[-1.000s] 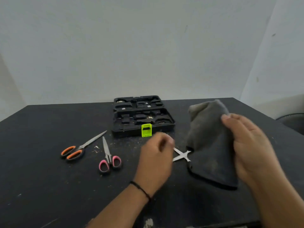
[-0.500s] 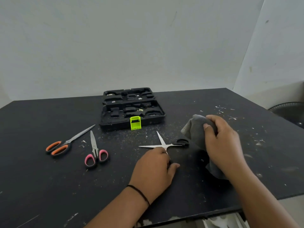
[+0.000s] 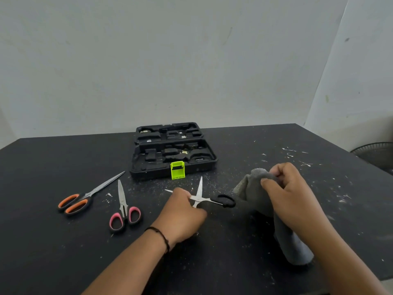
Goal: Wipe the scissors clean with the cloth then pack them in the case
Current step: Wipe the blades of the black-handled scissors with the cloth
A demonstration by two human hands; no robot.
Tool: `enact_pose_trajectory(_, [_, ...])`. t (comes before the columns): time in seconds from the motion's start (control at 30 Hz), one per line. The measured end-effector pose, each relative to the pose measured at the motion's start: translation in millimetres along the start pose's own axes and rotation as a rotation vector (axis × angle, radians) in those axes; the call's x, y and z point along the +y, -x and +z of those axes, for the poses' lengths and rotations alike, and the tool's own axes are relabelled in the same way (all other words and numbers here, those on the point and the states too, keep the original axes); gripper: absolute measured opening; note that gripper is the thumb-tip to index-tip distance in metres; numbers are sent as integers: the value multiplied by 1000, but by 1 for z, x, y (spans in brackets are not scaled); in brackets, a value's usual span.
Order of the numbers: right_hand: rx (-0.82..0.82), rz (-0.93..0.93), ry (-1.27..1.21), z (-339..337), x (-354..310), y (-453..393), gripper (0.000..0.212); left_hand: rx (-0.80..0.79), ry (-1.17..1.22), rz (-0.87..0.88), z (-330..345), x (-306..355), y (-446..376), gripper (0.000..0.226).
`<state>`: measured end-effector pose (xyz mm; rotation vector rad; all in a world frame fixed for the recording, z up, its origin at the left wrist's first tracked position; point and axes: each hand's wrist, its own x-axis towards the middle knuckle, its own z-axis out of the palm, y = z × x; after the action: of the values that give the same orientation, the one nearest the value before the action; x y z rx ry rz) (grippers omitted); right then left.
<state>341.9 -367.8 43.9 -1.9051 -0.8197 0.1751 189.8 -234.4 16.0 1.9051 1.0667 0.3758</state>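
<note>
Black-handled scissors lie spread open on the black table, blades pointing left and away. My left hand grips them near the pivot and covers part of one blade. My right hand holds a bunched grey cloth just right of the black handles. Orange-handled scissors and pink-handled scissors lie closed at the left. The open black case with a green latch sits behind them.
White flecks and scraps dot the tabletop, thickest at the far right. A pale wall stands behind the table. A dark round fan grille shows beyond the table's right edge.
My left hand came down onto the black-handled scissors and took hold near the pivot. My right hand lowered the cloth from mid-air toward the table and bunched it.
</note>
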Motion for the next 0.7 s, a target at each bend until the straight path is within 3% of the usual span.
enact_pose_trajectory(0.13, [-99,-14,-79,-7,-6,-2,29,116,160,40,-4,-12,-2,49])
enact_pose_trajectory(0.33, [-107,-30,-232,-5,-20,-6,5,216,342,119,-17,-27,-13,46])
enact_pose_trajectory(0.47, [-115,43,-338,3,-23,-9,13,249,316,194,-34,-29,-21,46])
enact_pose_trajectory(0.6, [-187,251,-717,14,-30,-8,20,181,306,219,-51,-27,-28,30])
enact_pose_trajectory(0.7, [-223,314,-755,21,-31,-8,18,97,342,207,-57,-24,-30,24])
